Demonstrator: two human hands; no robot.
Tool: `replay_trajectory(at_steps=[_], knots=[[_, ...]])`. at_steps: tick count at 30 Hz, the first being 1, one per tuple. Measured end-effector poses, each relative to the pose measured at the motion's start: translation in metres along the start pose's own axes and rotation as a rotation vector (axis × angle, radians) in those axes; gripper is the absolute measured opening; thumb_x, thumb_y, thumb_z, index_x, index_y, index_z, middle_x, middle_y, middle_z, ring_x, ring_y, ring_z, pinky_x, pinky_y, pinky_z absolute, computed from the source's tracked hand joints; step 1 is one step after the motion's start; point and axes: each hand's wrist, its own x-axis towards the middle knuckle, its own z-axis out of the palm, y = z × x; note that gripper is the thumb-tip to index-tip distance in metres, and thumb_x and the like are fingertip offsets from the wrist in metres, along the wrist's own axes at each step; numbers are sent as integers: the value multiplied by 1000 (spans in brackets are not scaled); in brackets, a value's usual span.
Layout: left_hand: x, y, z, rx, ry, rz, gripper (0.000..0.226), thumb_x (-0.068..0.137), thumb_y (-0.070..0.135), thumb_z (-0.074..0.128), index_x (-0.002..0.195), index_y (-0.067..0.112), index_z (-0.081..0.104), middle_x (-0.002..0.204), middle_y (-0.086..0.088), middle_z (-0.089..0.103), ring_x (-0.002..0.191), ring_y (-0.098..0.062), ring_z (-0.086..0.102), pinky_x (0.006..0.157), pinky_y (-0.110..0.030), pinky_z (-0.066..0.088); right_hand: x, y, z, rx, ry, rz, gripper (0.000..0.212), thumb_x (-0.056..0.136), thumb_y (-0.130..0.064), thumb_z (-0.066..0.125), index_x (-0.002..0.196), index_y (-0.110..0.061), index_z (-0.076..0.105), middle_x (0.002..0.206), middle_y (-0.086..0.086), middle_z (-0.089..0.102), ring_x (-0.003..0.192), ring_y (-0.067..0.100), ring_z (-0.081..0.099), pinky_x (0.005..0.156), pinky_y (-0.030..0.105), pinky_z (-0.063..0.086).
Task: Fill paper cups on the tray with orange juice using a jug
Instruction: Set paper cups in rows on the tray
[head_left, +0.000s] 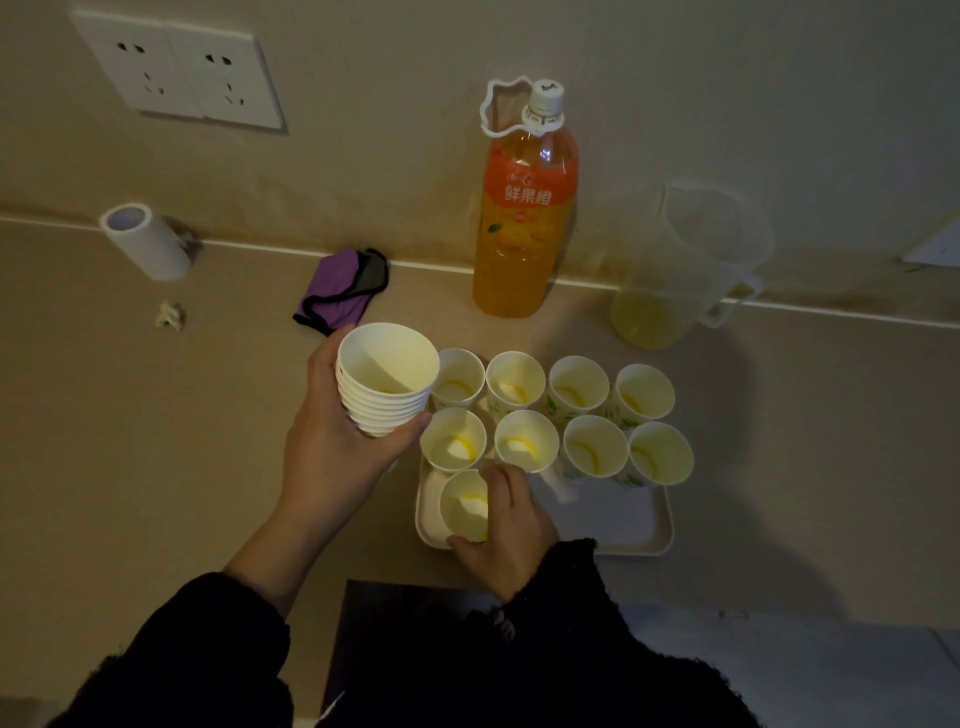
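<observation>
Nine paper cups (595, 447) on one tray (623, 519): four in the back row, four in the middle, one front cup (465, 506) at the near left corner, each showing only a yellow trace at the bottom. Right hand (511, 525) curled round that front cup. Left hand (343, 441) gripping one stack of nested cups (387, 384), just left of the tray. One jug (685, 260), a little juice in its base, by the wall beside one juice bottle (524, 218). Bare tray floor right of the front cup; open table (156, 441) to the left.
</observation>
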Motion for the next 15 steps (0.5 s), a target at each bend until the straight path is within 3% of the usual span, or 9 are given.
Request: replay_trajectory(at_steps=[3,7,13,15], knots=[[0,1,0,5,1,-2,85,54,59,68,126,48,25,112,48,40,107,0,49,86,-29,45,-1,2,1,30,-18,1,70,56,-54,50,112,-13,46,106,10,61,81,28,67,51,28,54],[0,2,1,10,-4,4,86,54,59,68,127,47,24,112,50,38,108,1,48,86,-29,44,-2,3,1,88,-33,10,69,56,-54,48,114,-16,43,109,11,61,85,32,67,54,33,55],[1,3,3,-6,-11,2,84,54,58,70,125,51,24,114,33,46,110,-4,51,87,-30,46,-1,1,1,105,-57,32,70,54,-58,48,112,-18,45,105,7,62,76,26,67,47,26,51],[1,4,3,-7,-11,7,83,54,58,69,124,51,24,113,42,44,107,0,50,84,-24,45,0,1,3,102,-56,41,70,55,-59,48,111,-18,45,104,7,62,73,24,67,45,25,50]])
